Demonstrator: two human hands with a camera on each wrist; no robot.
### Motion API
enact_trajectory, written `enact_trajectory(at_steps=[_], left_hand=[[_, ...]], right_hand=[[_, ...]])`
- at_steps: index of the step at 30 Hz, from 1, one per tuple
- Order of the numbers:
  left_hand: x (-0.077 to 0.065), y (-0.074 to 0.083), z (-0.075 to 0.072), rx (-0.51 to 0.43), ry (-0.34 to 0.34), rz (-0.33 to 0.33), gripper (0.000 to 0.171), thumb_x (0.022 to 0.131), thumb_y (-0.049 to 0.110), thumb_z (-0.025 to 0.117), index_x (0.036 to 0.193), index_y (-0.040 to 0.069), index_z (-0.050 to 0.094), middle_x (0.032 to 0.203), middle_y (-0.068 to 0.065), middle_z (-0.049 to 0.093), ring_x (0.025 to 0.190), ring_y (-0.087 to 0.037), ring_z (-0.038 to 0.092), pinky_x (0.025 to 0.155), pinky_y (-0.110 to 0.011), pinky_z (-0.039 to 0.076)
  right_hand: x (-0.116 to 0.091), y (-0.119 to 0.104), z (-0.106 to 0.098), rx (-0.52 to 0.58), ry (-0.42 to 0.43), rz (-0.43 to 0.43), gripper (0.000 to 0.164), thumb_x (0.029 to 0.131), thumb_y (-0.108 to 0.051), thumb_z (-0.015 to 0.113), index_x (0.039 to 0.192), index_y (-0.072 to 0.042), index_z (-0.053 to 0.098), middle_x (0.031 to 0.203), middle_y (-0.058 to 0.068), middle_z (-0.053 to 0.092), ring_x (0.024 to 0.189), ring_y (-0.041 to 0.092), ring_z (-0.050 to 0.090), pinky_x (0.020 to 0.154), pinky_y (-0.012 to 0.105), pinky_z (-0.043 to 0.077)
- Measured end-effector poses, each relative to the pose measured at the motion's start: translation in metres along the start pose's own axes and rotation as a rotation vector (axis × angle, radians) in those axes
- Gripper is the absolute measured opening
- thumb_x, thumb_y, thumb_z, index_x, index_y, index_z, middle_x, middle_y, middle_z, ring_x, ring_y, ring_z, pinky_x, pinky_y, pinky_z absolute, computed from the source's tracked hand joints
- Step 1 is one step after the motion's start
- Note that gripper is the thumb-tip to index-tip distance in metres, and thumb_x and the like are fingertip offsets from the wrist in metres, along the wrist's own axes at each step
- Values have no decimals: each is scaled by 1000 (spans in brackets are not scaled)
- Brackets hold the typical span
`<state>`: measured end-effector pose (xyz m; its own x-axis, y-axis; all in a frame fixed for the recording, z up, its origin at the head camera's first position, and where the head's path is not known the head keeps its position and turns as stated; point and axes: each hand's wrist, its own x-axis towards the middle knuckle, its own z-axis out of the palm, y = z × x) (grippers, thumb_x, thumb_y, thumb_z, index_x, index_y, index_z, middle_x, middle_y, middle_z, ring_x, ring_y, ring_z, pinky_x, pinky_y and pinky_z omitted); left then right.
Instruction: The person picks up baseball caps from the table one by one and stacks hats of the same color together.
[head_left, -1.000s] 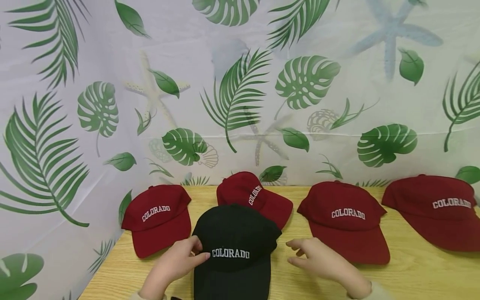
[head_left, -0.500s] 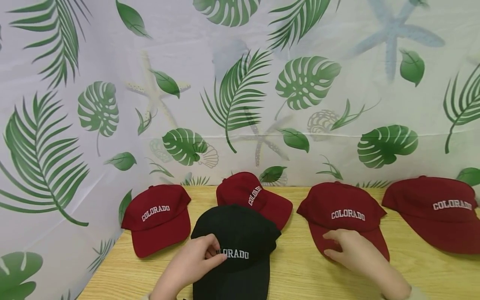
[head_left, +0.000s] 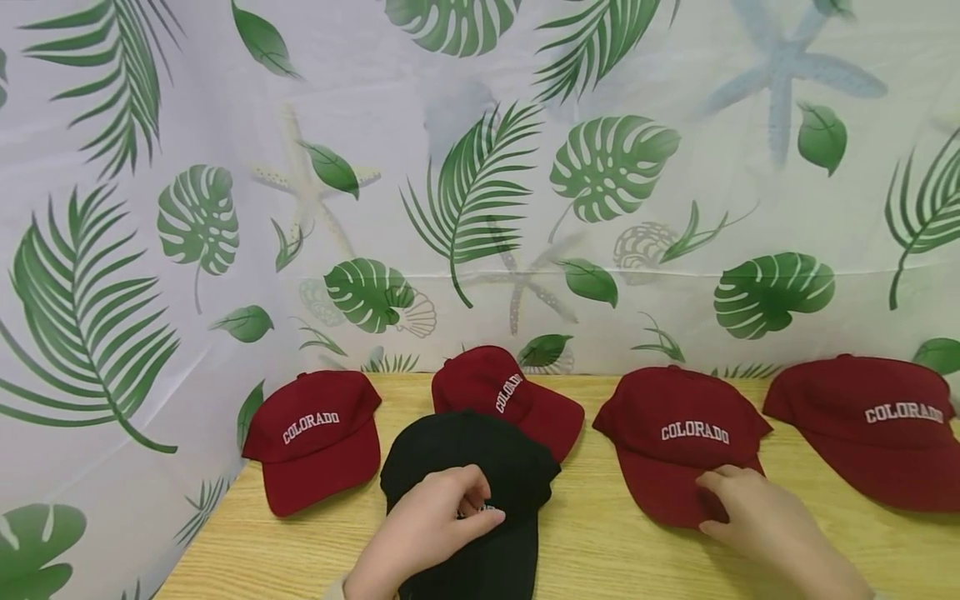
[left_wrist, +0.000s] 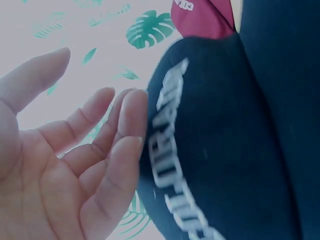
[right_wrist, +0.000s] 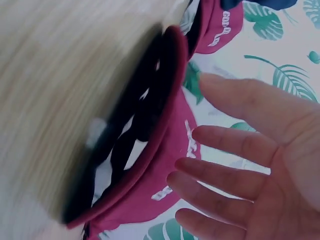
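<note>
In the head view, my left hand (head_left: 438, 533) hovers over the front of a black cap (head_left: 517, 475), covering most of its white COLORADO lettering. Its fingers are loosely bent with the thumb apart, and nothing is in the grasp. The left wrist view has the fingertips right beside the black cap (left_wrist: 225, 130); I cannot tell whether they touch. My right hand (head_left: 761, 512) is at the brim of a dark red COLORADO cap (head_left: 675, 408), hiding part of that brim. In the right wrist view its fingers (right_wrist: 230, 180) are relaxed and apart, holding nothing.
Another red cap (head_left: 322, 442) lies at the left. A tilted red cap (head_left: 480, 383) is partly hidden behind the black one. At the far right sits one more red cap (head_left: 855, 408). A leaf-patterned cloth (head_left: 480, 208) hangs behind the wooden table (head_left: 585, 550).
My left hand has moved rightward from the black cap's left edge to over its lettering. My right hand has shifted right, from the gap between the caps to the red cap's brim. The caps have stayed put.
</note>
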<state>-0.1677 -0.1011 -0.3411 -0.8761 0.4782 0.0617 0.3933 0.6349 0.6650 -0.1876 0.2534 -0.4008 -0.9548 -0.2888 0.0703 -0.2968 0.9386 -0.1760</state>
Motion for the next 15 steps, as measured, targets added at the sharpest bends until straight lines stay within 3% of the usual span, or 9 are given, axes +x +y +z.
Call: enact_trajectory(at_steps=[6,15], left_hand=[[8,12,8,7,-33,18,19,79,30,65,82,13,57,73,12,51,66,-2,49,62,-21,42],[14,18,16,-6,-67,16,19,79,28,66,83,12,58,70,11,51,65,-2,48,60,-19,42]], right_hand=[[-1,7,7,-78,-32,-31,48,59,-26,79,97,-3,62,97,12,56,86,32,54,63,45,46],[-1,10,12,-123,7,-64,43,56,-18,80,92,-3,60,86,7,55,73,25,55,59,41,46]])
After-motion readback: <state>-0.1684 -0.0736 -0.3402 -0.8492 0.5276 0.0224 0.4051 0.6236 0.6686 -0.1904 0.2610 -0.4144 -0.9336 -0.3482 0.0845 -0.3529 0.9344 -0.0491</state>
